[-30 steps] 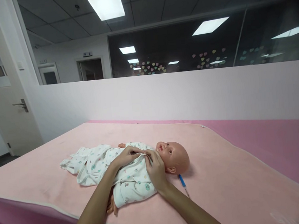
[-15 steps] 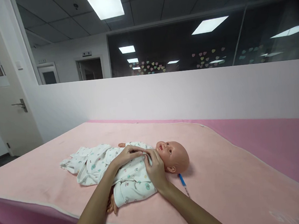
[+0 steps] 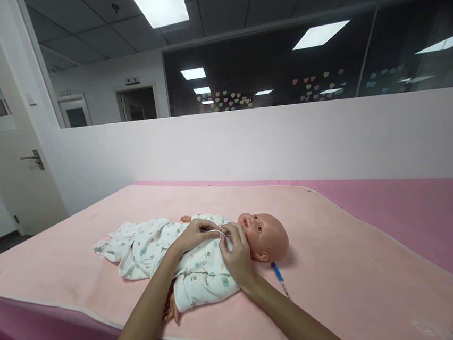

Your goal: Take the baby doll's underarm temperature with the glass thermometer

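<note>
A baby doll [image 3: 268,235] lies on its back with its head to the right, dressed in a white printed romper [image 3: 201,266]. Over the doll's chest, my left hand [image 3: 195,236] pinches the edge of the romper's front. My right hand [image 3: 236,252] grips the same edge close to the neck, its fingers closed beside the doll's chin. A lifted fold of cloth shows between the two hands. Any fastener there is hidden by my fingers. One doll hand [image 3: 171,309] pokes out of the near sleeve, the other from the far sleeve.
Beneath the doll a pale pink mat [image 3: 341,282] covers a darker pink surface [image 3: 414,210]. Beside the doll's head lies a thin blue-capped stick [image 3: 277,272], partly hidden by my right forearm. Behind stand a white wall [image 3: 288,142] with windows and a door [image 3: 11,137] at left.
My fingers have shifted slightly at the neckline, and the romper's edge is lifted a little more between them. The view has moved a touch; the doll stays in place.
</note>
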Available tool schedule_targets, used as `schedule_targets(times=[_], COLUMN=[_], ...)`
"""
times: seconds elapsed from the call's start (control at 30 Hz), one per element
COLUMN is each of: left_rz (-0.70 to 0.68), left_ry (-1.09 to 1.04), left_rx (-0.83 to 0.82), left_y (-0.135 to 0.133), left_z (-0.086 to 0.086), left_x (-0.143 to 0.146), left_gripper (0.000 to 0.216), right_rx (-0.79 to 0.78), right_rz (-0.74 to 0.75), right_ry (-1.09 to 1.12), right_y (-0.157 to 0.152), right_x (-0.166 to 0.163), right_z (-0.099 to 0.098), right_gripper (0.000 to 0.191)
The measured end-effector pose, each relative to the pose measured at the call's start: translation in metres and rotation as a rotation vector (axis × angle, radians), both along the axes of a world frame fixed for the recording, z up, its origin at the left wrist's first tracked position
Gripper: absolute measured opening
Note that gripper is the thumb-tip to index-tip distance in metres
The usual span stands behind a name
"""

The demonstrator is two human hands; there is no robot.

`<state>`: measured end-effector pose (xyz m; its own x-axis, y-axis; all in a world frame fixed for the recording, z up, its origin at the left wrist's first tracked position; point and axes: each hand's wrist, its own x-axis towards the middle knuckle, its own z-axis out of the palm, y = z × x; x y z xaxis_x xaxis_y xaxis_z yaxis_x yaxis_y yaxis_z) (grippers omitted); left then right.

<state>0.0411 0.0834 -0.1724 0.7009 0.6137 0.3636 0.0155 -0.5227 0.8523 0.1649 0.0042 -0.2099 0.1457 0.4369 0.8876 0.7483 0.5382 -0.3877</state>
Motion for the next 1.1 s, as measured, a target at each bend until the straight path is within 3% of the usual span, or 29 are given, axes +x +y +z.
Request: schedule_targets(times=[0.17,0.5,0.77,1.1], left_rz=[-0.015,-0.062,-0.094,-0.064], left_ry=[0.034,0.071,0.103,-0.022], left_rx=[0.032,0.044,0.064,-0.055], left_y=[-0.0038,-0.0019,-0.0046,0.0000], left_z=[0.0029,0.0032,0.0073,0.0014], left_x=[-0.0012,-0.0023,-0.0045,-0.0025], left_gripper=[0.029,0.028,0.023,0.024], right_rx=[0.065,0.014,-0.035,-0.118], right_rz=[-0.011,0.018,0.020,0.069], right_ry=[-0.018,-0.006,0.090,0.085], right_y=[0.0025,0.0010,-0.0001,0.0022], right_x=[0.0010,0.0010,-0.0006,0.0024], right_z=[-0.0029,-0.0015,0.0022,-0.0049], right_gripper=[0.024,0.025,0.013,0.021])
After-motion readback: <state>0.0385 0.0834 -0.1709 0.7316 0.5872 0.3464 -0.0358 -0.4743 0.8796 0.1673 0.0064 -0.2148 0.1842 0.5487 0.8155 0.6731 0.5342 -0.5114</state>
